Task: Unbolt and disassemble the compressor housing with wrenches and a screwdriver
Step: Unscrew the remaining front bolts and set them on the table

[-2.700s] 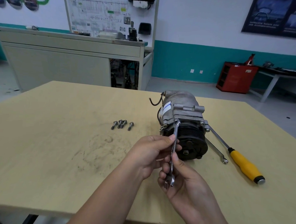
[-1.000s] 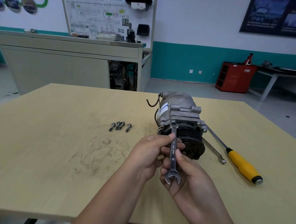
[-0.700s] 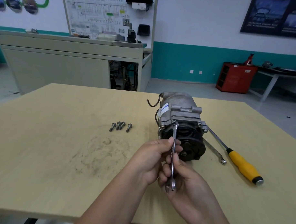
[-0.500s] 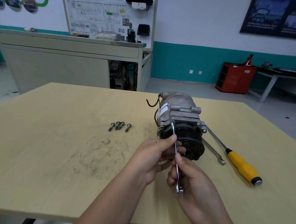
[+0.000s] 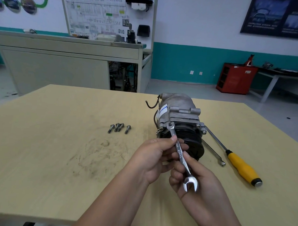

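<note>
Your left hand (image 5: pixel 153 157) pinches the upper shank of the wrench (image 5: pixel 179 152) between thumb and fingers (image 5: pixel 173 139). Your right hand (image 5: pixel 198 182) has its fingers curled round the lower shank, and the free open end lies over that palm. Just beyond your left fingers, the wrench's far end sits on a bolt head at the front flange of the compressor (image 5: pixel 178 112). The compressor lies on the surface (image 5: pixel 59 143) with its black pulley facing you. To the right of your fingers, a second wrench (image 5: pixel 212 154) and a yellow-handled screwdriver (image 5: pixel 242 165) lie beside the compressor. Four loose bolts (image 5: pixel 120 128) lie well to the left of your fingers.
</note>
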